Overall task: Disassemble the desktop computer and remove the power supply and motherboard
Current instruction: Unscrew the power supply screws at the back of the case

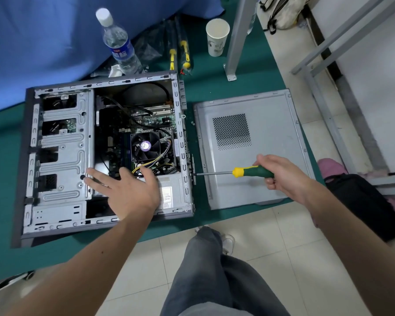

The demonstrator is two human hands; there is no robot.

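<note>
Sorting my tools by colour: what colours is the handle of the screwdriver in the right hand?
Dark green with a yellow collar, on the screwdriver in the head view.

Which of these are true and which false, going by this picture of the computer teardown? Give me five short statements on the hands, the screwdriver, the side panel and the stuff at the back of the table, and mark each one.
1. The right hand grips a green and yellow screwdriver whose tip meets the rear edge of the computer case. True.
2. The left hand holds a second screwdriver. False: it lies open, fingers spread, over the power supply inside the case.
3. The side panel is fitted on the case. False: it lies flat on the green mat, right of the case.
4. A capped water bottle stands behind the case. True.
5. The paper cup lies tipped over. False: it stands upright.
</note>
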